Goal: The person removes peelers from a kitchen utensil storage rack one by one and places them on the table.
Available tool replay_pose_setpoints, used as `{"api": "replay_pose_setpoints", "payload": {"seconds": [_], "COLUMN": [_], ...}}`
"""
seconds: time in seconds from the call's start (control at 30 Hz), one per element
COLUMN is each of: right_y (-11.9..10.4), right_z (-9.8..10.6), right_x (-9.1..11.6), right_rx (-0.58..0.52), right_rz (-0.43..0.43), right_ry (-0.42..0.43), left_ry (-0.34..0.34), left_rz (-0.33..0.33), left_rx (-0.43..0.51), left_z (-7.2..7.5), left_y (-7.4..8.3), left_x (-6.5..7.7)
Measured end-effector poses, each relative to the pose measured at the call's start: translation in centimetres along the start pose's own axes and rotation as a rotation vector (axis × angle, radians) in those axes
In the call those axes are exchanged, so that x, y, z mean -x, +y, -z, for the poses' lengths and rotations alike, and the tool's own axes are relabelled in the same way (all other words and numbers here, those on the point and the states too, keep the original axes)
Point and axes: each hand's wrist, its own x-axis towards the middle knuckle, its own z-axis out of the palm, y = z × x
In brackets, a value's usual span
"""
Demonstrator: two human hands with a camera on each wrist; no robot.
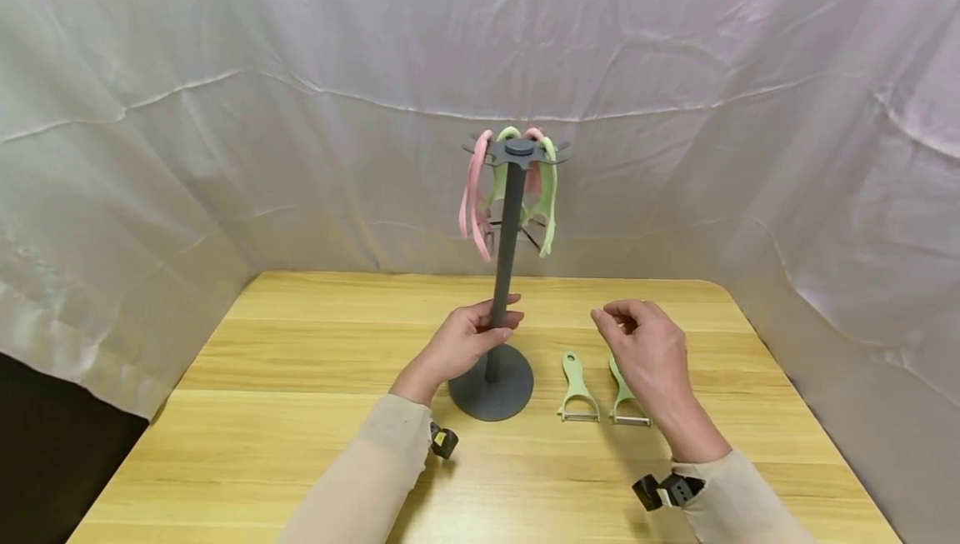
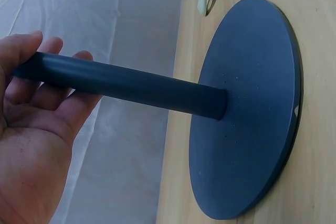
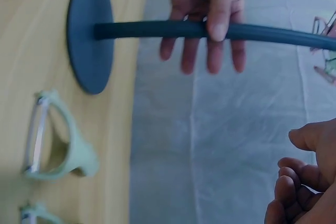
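Note:
My left hand (image 1: 459, 342) grips the upright pole (image 1: 509, 248) of a dark grey stand, its thumb in front and fingers behind. The stand's round base (image 2: 252, 145) rests on the table. From the hooked top (image 1: 519, 149) hang pink peelers (image 1: 474, 198) and green peelers (image 1: 551, 202). Two green Y-shaped peelers lie to the right of the base: one nearer the stand (image 1: 574, 381), the other (image 1: 622, 398) partly hidden by my right hand (image 1: 651, 352). That hand hovers above it with loosely curled fingers, thumb apart, holding nothing, as the right wrist view also shows.
A light wood-grain table (image 1: 300, 444) spreads under everything. Pale hanging cloth (image 1: 337, 177) closes off the back and both sides. Each wrist carries a small black camera, one on the left (image 1: 442, 441) and one on the right (image 1: 667, 491).

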Motion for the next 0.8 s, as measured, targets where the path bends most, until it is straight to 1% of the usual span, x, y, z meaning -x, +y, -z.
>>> {"api": "replay_pose_setpoints", "payload": {"seconds": [0.23,0.53,0.67,0.8], "right_y": [-2.8,-6.3,-7.3,-8.0], "right_z": [0.5,1.5,2.1,2.6], "right_x": [-0.6,-1.6,-2.2,-2.8], "right_rx": [-0.069,-0.179,-0.232,-0.282], "right_rz": [0.057,0.064,0.087,0.135], "right_ry": [0.058,0.075,0.098,0.137], "left_ry": [-0.028,-0.029,-0.026,-0.019], "left_rz": [-0.006,0.003,0.016,0.012], "left_rx": [0.016,0.001,0.007,0.009], "left_z": [0.1,0.1,0.1,0.1], "left_y": [0.2,0.2,0.1,0.2], "left_x": [0.1,0.2,0.2,0.2]}}
